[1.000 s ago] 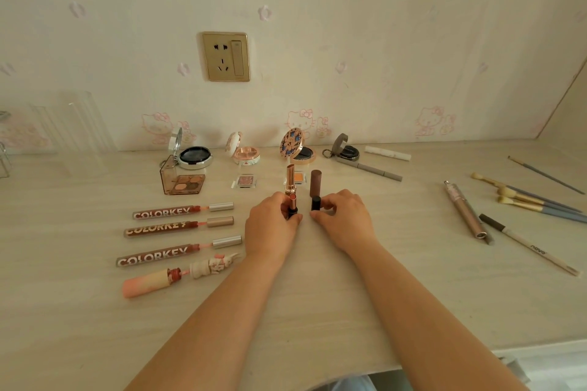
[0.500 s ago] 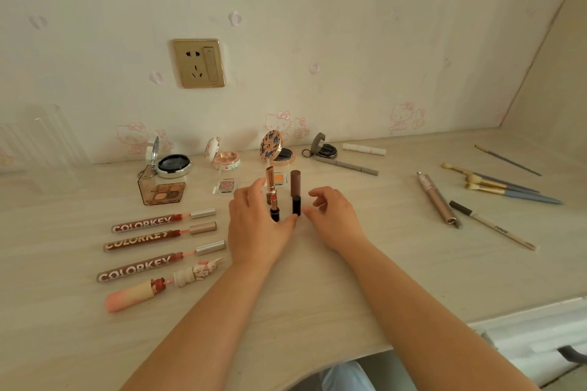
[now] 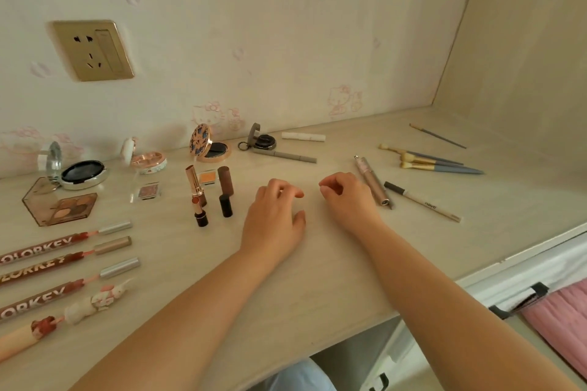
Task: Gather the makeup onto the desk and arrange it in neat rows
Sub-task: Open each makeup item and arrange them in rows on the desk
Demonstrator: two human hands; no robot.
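Makeup lies on the desk (image 3: pixel 317 263), partly ranked: lip-gloss tubes (image 3: pixel 63 263) in rows at 9 o'clock, compacts (image 3: pixel 82 173) at 10, two lipsticks (image 3: pixel 198 200) upright at 11. Brushes (image 3: pixel 438 162) and pencils (image 3: pixel 422 201) (2 o'clock) seem unsorted. Left hand (image 3: pixel 273 216) and right hand (image 3: pixel 347 197) hover loosely curled, holding nothing.

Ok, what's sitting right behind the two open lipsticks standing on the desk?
Behind the rose-gold lipstick and the brown lipstick stand their caps, with a small orange eyeshadow pan between them. The pan's edges are partly hidden by the caps.
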